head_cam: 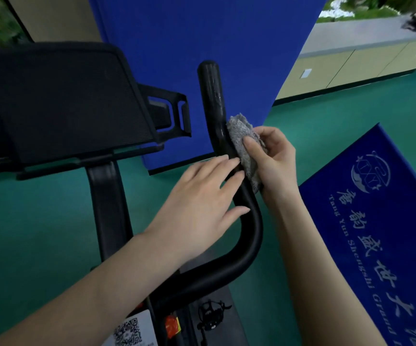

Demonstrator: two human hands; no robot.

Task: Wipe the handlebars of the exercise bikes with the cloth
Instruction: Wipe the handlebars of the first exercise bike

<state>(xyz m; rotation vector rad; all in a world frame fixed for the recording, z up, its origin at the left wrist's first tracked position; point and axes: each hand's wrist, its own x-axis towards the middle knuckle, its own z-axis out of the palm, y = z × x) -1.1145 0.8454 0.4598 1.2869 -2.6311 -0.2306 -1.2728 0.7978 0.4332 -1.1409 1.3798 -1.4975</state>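
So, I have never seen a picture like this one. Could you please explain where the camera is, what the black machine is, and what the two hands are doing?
The camera sits on the person's head and looks forward and down, so you see their own two bare arms reaching out from the bottom of the picture. There is only this one view.

The black machine is an exercise bike. The curved black tube is its handlebar, and the flat black panel at upper left is mounted on the bike's post.

The right hand holds a grey cloth in its grip and presses it against the side of the handlebar. The left hand rests open on the handlebar just below, fingers spread, holding nothing.

Below is a green floor. Blue boards stand behind and to the right; the right one carries white lettering.
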